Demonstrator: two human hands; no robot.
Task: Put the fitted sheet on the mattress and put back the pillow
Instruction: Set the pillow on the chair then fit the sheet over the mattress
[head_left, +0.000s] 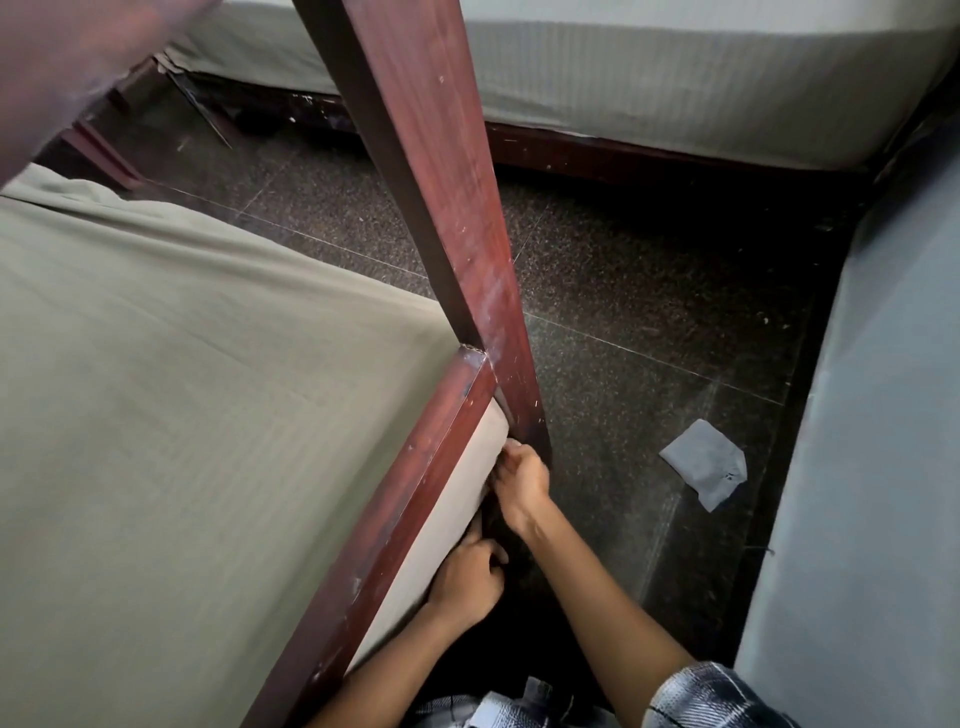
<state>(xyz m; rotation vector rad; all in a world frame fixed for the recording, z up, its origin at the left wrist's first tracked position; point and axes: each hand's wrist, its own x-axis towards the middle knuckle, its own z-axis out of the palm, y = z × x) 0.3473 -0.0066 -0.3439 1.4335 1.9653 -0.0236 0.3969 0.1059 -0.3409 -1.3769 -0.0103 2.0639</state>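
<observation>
Low in the frame, the left hand (470, 577) and right hand (522, 480) both pinch the sheet (208, 364) hem beneath the rail (415, 478), beside the post (441, 182). It looks best pulled down evenly, then tucked at the corner. No pillow shows.

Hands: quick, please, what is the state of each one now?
Left hand: closed, pinching the fitted sheet at its edge below the side rail.
Right hand: closed, gripping the same edge beside the bedpost.
</observation>
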